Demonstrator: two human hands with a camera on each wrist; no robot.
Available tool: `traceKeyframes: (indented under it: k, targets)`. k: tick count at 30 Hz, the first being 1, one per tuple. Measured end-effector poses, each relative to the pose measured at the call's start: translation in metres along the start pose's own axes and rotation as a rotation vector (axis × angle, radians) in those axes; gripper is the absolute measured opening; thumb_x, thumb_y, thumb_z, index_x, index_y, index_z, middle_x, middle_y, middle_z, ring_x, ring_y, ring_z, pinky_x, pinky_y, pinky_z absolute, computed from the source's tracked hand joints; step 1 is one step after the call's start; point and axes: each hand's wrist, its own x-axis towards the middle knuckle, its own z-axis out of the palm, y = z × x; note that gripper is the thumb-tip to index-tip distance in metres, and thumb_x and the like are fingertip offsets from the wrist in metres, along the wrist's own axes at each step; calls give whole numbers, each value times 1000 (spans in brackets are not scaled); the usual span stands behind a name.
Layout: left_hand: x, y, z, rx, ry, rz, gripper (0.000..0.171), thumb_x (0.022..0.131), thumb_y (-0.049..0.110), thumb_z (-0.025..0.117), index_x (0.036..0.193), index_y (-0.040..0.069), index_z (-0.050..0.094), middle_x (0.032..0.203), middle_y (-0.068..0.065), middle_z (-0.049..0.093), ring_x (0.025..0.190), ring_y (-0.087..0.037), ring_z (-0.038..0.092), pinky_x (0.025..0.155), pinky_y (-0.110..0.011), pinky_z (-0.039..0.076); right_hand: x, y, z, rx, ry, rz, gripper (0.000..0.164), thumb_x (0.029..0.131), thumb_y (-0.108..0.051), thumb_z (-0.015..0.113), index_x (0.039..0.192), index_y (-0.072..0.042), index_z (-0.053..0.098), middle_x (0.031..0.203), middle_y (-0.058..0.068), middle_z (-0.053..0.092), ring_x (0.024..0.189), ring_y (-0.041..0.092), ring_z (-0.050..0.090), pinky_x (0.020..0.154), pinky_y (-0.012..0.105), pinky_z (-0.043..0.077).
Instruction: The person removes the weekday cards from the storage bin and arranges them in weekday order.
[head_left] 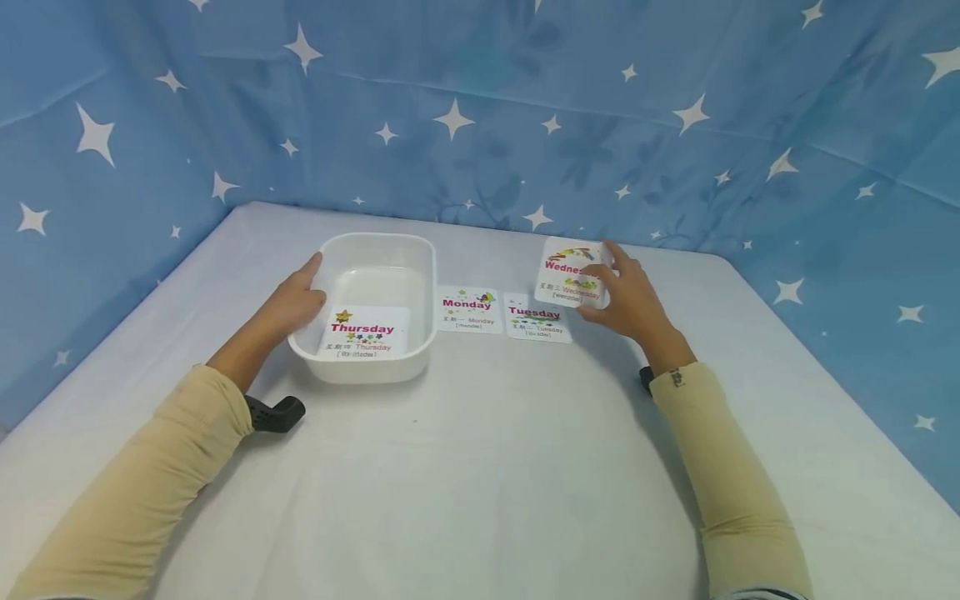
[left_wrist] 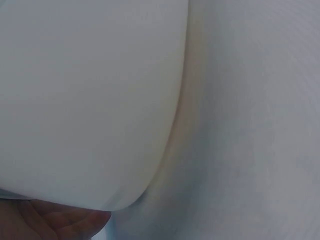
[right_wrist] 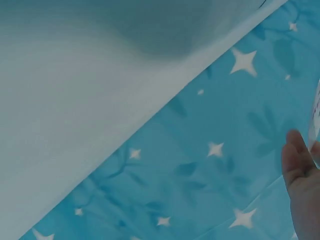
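Observation:
My right hand [head_left: 633,302] grips the Wednesday card [head_left: 553,279] by its right side, tilted up just behind the Tuesday card [head_left: 537,318]. Left of that lies the Monday card [head_left: 471,311], flat on the table. At the left rim of a white plastic tub [head_left: 382,369], my left hand [head_left: 288,304] holds on with the thumb over the edge. Inside the tub's near end rests the Thursday card [head_left: 367,329]. The left wrist view has curled fingers [left_wrist: 75,220] against the tub's outer wall. Only part of the right hand [right_wrist: 302,170] and a sliver of card appear in the right wrist view.
A white cloth covers the table [head_left: 480,483]. Blue star-printed fabric [head_left: 487,108] hangs behind its far edge and along the sides. A black wrist mount [head_left: 277,414] sits at the left sleeve, with a second dark piece at the right wrist.

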Motion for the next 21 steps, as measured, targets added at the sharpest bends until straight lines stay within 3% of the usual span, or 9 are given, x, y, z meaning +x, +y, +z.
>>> traceKeyframes:
  k: [7,11,14,21]
  targets:
    - [1,0,1,-1,-14,10,70,89,3,29,145,12,-12,151,-17,-9,139,-39,-5,113,-54,3,-27,47,-16,125,-242,141,65,73,-19,75,129,-4,45,152,19,7,132,47,22,104,61,25]
    - [0,0,0,-6,-29,12,70,90,4,29,144,12,-13,151,-17,-11,138,-39,-6,112,-54,2,-39,65,-21,166,-362,160,66,75,-18,73,131,-3,42,152,21,6,122,45,38,99,58,34]
    - [0,-1,0,-5,-35,14,69,90,5,29,144,13,-14,151,-16,-13,138,-40,-7,112,-55,1,-43,72,-23,207,-427,186,69,75,-19,72,134,-3,40,152,20,7,112,43,47,95,55,40]
    - [-1,0,-1,1,-23,20,69,90,4,28,144,12,-14,151,-17,-11,138,-41,-6,111,-57,2,-41,72,-19,265,-536,264,84,74,-31,74,143,-12,29,152,17,10,119,41,42,97,58,38]
